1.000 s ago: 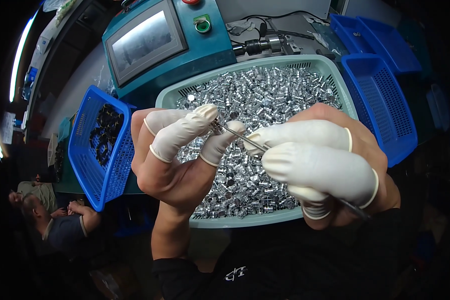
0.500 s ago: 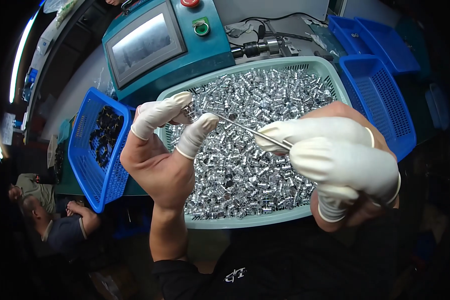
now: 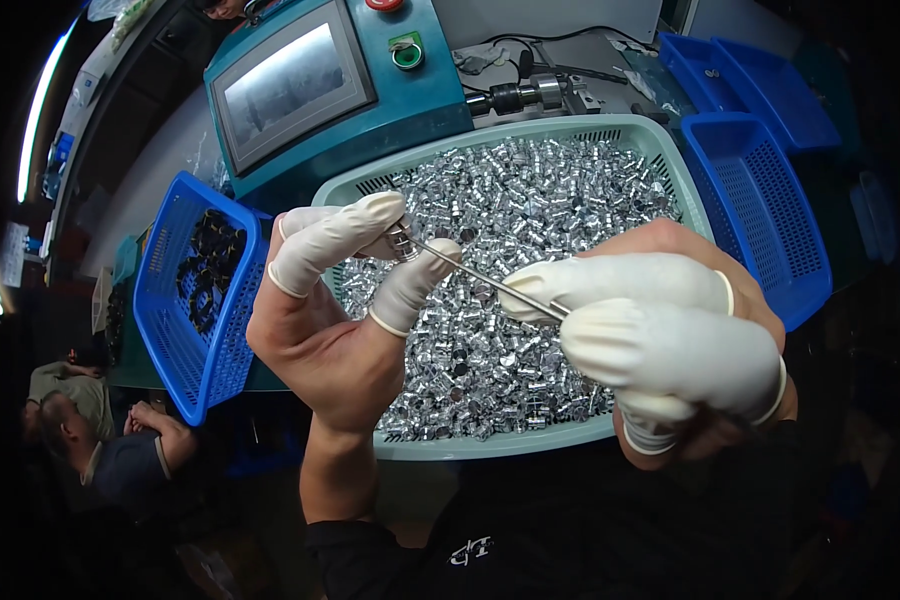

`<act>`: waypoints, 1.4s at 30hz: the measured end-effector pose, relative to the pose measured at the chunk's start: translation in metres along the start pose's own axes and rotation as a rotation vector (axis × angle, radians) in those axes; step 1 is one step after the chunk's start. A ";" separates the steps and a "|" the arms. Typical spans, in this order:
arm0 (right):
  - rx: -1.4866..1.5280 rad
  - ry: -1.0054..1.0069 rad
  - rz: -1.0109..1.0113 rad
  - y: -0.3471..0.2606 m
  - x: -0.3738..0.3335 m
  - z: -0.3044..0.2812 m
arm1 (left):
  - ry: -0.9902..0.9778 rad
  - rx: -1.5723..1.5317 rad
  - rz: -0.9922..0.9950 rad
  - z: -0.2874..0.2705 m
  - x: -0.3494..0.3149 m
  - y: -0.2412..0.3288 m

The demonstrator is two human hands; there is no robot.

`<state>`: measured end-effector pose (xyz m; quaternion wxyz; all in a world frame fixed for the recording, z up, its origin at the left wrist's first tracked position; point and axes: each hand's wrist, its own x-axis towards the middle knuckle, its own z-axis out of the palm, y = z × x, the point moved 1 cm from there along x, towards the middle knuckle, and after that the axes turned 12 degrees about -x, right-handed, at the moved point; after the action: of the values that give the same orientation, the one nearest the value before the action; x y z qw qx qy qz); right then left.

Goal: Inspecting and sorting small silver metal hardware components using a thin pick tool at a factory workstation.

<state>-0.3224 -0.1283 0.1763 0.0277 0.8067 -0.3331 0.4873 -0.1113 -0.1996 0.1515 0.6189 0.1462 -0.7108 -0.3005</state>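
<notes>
Above a pale green basket, the right hand and left hand are hovering, the right's grip pinching a thin rod, the left's holding a small silver part between finger and thumb, beside the rod's end.

A wide tub of small parts sits at the worktop's near edge. Behind it, to the left, toward the far edge, stands a machine. Left of the tub is a filled basket; right, a second basket, with a tray behind. Over the tub, a rod runs from the right hand to the left hand.
</notes>
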 end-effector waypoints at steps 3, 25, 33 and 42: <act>-0.028 0.021 -0.038 -0.003 0.005 0.012 | 0.004 0.002 -0.003 0.004 -0.001 0.000; 0.421 0.209 0.436 0.004 -0.008 -0.009 | 0.112 -0.506 -0.422 0.001 0.001 0.001; 0.391 0.024 0.313 0.005 -0.010 -0.006 | 0.276 -1.122 -0.734 -0.014 -0.005 0.004; 1.009 0.083 0.699 -0.013 -0.016 -0.002 | 0.183 -1.252 -0.678 -0.015 -0.008 0.006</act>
<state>-0.3213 -0.1090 0.1682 -0.5061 0.5435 -0.3048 0.5963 -0.0946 -0.1937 0.1493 0.5162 0.0012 -0.2659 -0.8142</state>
